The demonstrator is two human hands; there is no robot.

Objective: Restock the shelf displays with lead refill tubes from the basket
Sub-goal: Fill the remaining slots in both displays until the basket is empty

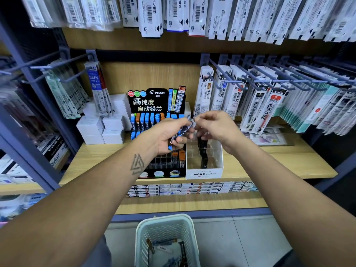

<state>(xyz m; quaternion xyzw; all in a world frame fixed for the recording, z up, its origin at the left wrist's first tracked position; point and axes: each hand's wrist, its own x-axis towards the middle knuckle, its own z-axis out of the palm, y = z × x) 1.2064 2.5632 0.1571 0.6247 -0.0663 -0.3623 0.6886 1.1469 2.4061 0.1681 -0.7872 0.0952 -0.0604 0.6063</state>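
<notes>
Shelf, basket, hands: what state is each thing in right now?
Left hand: gripping a bunch of lead refill tubes.
Right hand: fingertips pinching at the bunch's top.
Pilot display: mostly stocked.
Mono box: nearly empty.
Basket: tubes left inside.

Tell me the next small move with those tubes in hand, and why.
Probably lift one tube clear with the right hand and lower it into the Pilot display. The left hand grips a bunch of blue-capped tubes, and the right fingers meet their top ends.
</notes>
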